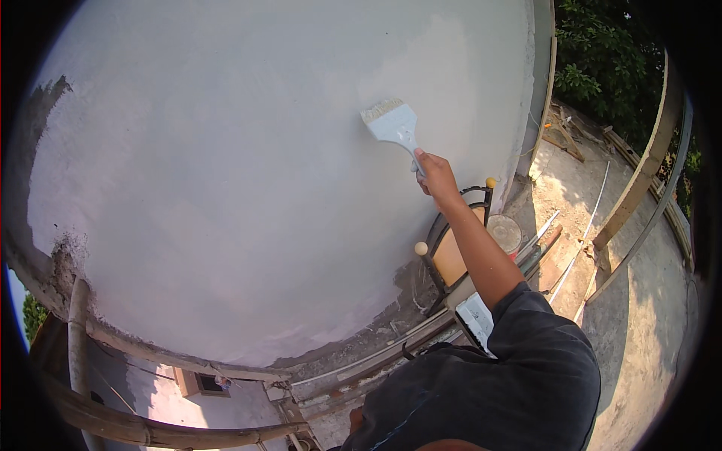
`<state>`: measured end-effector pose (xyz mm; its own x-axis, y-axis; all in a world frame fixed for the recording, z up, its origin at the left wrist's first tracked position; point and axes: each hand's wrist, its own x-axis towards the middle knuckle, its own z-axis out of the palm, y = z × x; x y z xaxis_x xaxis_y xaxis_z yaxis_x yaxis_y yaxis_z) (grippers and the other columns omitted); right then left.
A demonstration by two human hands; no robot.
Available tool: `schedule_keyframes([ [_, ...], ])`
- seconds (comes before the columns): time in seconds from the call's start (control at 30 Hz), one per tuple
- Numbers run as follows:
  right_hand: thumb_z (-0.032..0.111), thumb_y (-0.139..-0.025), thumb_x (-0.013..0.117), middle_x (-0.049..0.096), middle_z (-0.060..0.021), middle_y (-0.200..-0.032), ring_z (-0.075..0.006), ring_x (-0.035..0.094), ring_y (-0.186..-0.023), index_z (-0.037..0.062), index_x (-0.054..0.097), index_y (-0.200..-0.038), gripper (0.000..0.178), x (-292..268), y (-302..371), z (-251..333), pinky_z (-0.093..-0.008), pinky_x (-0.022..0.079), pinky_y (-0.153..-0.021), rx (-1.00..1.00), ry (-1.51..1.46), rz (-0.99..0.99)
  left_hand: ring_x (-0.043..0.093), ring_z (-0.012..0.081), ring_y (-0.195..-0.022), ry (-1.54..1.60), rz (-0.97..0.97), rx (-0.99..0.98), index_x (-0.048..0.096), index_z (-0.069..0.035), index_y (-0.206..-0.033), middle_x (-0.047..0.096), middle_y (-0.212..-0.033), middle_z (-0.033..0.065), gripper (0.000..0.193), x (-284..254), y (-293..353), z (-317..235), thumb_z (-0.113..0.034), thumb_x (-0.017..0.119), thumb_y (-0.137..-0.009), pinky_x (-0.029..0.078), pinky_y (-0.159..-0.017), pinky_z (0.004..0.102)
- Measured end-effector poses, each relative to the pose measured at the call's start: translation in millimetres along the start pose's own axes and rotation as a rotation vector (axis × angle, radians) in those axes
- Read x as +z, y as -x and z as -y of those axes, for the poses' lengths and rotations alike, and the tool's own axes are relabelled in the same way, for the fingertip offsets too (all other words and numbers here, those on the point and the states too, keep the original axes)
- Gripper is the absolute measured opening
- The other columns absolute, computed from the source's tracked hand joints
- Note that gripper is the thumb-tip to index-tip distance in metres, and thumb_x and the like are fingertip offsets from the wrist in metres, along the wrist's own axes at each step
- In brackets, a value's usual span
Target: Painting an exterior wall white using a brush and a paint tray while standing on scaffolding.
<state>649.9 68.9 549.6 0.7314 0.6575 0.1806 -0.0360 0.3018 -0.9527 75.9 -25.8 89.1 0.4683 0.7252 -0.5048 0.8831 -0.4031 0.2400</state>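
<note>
My right hand (pixel 436 177) is closed round the handle of a wide, flat paintbrush (pixel 396 124). Pale paint coats the brush's head and handle, and its bristles are toward the wall (pixel 248 173). Pale grey-blue paint covers most of that wall, with whiter patches among it. Whether the bristle tips touch the surface I cannot tell. Below my right forearm stands a chair (pixel 451 252) with a dark frame, a tan back and round yellowish knobs. A paint-smeared white tray (pixel 475 319) lies partly hidden by my sleeve. My left hand is out of sight.
Beside the chair is a round bucket (pixel 505 231), with pipes and boards (pixel 538 248) near it. Upright timber (pixel 635 177) stands at the right. A bamboo pole (pixel 143 430) crosses the lower left, above a lower level. Bare, rough cement (pixel 47 113) edges the wall.
</note>
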Motion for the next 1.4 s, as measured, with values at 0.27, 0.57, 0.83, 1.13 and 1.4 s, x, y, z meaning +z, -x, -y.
schedule_keyframes([
  [0.27,0.041,-0.095,0.050,0.037,0.0045,-0.052,-0.0049,0.027,-0.042,0.0089,0.053,-0.073,0.039,31,-71,75,-0.0220,0.018,-0.039,-0.250,-0.060,-0.026,0.063,0.0341,-0.089,0.002,0.025,-0.033,0.069,-0.010,-0.097,0.068,-0.090,0.0149,0.028,25,8,21,-0.027,0.070,-0.075,0.050,-0.077,0.0460],
  [0.57,0.043,-0.094,0.052,0.038,0.0040,-0.051,-0.0056,0.027,-0.037,0.0110,0.054,-0.073,0.039,-30,-19,-55,-0.0231,0.018,-0.036,0.189,0.000,-0.062,0.063,0.0336,-0.090,0.045,0.010,-0.087,0.068,-0.010,-0.098,0.068,-0.092,0.0141,0.029,45,-1,24,-0.027,0.071,-0.074,0.050,-0.078,0.0455],
  [0.83,0.037,-0.096,0.048,0.037,0.0032,-0.053,-0.0064,0.026,-0.042,0.0048,0.055,-0.076,0.038,-21,-67,122,-0.0241,0.020,-0.040,-0.247,-0.034,-0.067,0.063,0.0330,-0.091,0.073,0.015,-0.135,0.068,-0.010,-0.099,0.068,-0.094,0.0131,0.031,45,9,7,-0.027,0.071,-0.074,0.050,-0.079,0.0450],
  [1.13,0.040,-0.094,0.051,0.041,0.0006,-0.054,-0.0067,0.030,-0.041,0.0032,0.058,-0.078,0.040,-41,-48,-4,-0.0247,0.022,-0.038,0.132,0.066,-0.064,0.063,0.0324,-0.092,0.098,0.016,-0.205,0.068,-0.010,-0.101,0.068,-0.096,0.0121,0.033,40,29,10,-0.027,0.072,-0.073,0.050,-0.080,0.0444],
  [1.4,0.037,-0.095,0.050,0.035,0.0038,-0.052,-0.0056,0.024,-0.040,0.0056,0.057,-0.078,0.036,-61,-58,99,-0.0234,0.017,-0.038,-0.127,0.049,-0.099,0.063,0.0330,-0.095,-0.155,0.117,0.031,0.068,-0.011,-0.106,0.068,-0.102,0.0127,0.036,59,6,-5,-0.035,0.059,-0.080,0.050,-0.083,0.0442],
])
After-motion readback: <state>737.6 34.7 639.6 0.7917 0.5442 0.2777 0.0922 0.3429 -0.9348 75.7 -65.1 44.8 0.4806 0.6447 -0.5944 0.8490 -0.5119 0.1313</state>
